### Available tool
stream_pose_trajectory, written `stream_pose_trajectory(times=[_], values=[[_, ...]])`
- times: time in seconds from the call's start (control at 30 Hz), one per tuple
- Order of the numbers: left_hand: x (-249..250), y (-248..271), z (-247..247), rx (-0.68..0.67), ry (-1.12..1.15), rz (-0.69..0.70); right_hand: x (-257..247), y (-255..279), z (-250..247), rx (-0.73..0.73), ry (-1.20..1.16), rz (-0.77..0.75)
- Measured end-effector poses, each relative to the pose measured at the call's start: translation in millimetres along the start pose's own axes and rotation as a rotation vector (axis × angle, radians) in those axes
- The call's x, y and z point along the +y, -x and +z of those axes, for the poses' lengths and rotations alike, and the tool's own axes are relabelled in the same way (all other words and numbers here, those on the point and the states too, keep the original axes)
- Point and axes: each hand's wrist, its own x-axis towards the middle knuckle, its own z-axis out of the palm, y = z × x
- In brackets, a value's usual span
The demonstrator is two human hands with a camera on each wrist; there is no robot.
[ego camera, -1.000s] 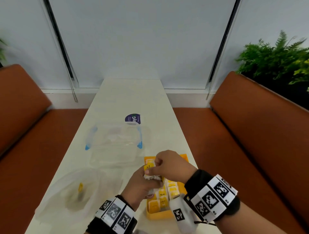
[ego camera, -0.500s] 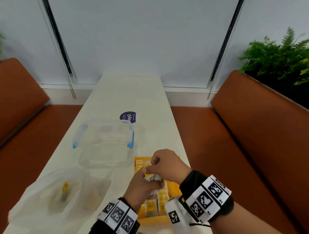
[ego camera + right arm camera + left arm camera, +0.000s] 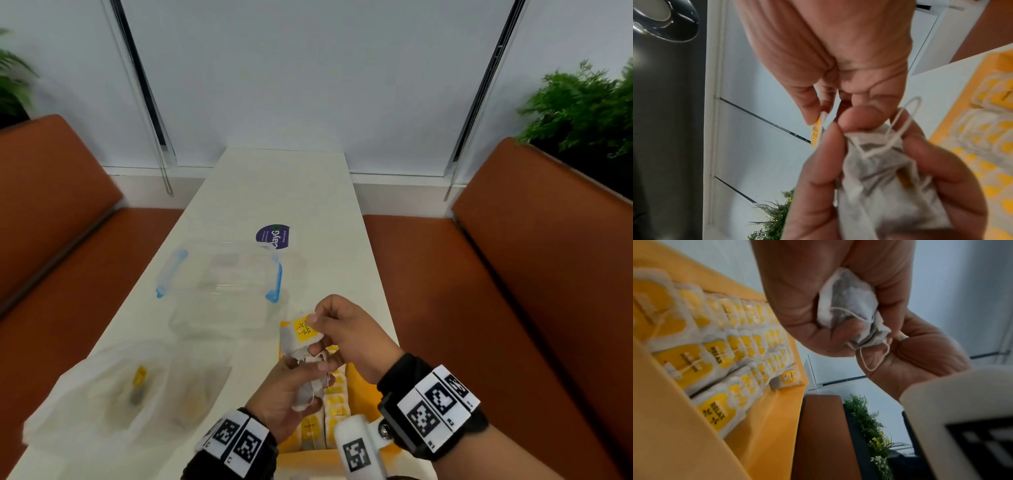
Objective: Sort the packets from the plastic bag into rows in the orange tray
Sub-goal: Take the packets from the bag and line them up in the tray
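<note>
The left hand (image 3: 284, 394) clutches a bunch of packets (image 3: 851, 305) just above the orange tray (image 3: 359, 380). The right hand (image 3: 349, 335) pinches 1 packet (image 3: 303, 330) out of the bunch; next it likely needs slotting into a row.

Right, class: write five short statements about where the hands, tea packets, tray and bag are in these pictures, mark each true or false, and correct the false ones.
1. The left hand grips crumpled tea packets. True.
2. The right hand is idle. False: it pinches a yellow-labelled packet.
3. The orange tray holds no packets. False: rows fill it.
4. The plastic bag lies left of the tray. True.
5. The clear container has red clips. False: blue.
</note>
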Motion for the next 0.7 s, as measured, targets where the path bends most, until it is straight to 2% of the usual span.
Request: stream_pose_trajectory(times=[0.2, 0.33, 0.6, 0.7], values=[[4, -3, -5, -0.018, -0.118, 0.070, 2, 2, -7, 0.025, 0.009, -0.034], [3, -4, -11, 0.005, -0.071, 0.047, -1, 3, -18, 0.064, -0.011, -0.085], [5, -5, -3, -0.142, 0.029, 0.101, 8, 2, -18, 0.098, 0.091, -0.066], [4, -2, 0, -0.108, 0.009, 0.110, 12, 3, -16, 0.150, 0.061, -0.059]])
